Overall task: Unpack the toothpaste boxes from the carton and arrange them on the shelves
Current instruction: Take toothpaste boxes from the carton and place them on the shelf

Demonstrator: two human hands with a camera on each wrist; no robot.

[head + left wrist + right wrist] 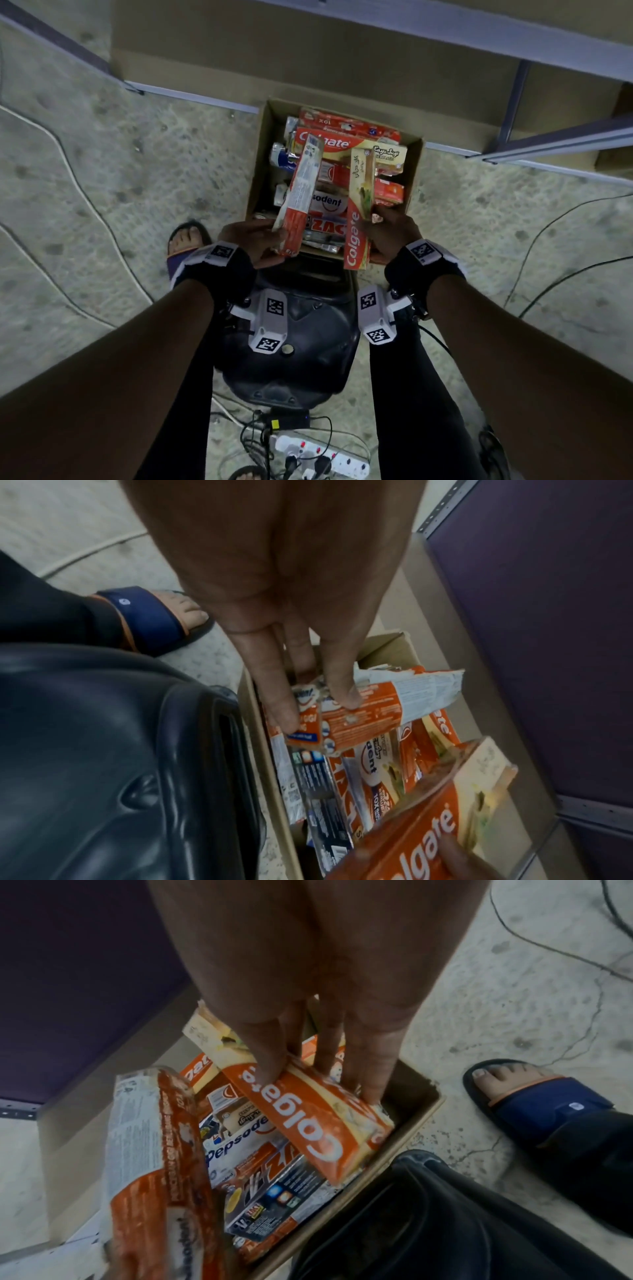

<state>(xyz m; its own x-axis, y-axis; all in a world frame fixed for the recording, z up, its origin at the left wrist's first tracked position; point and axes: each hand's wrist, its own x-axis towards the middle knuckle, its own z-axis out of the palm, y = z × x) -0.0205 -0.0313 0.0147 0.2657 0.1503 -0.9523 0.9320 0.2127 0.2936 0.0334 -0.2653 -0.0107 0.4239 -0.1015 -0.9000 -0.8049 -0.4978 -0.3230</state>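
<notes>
Over the open carton (pixel 412 178), the left hand (pixel 255 241) pinches a worn Pepsodent box (pixel 298 195) and the right hand (pixel 394 233) a Colgate box (pixel 358 219), fingers (pixel 373 1074) clamped round each, evidently lifting both clear for shelving.

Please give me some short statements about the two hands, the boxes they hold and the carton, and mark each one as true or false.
1. Each hand holds one toothpaste box. True: the left hand grips a red-and-white box, the right hand a Colgate box.
2. The carton is empty. False: many boxes lie in it.
3. The carton stands on a shelf. False: it stands on the floor.
4. A power strip lies on the floor. True.
</notes>
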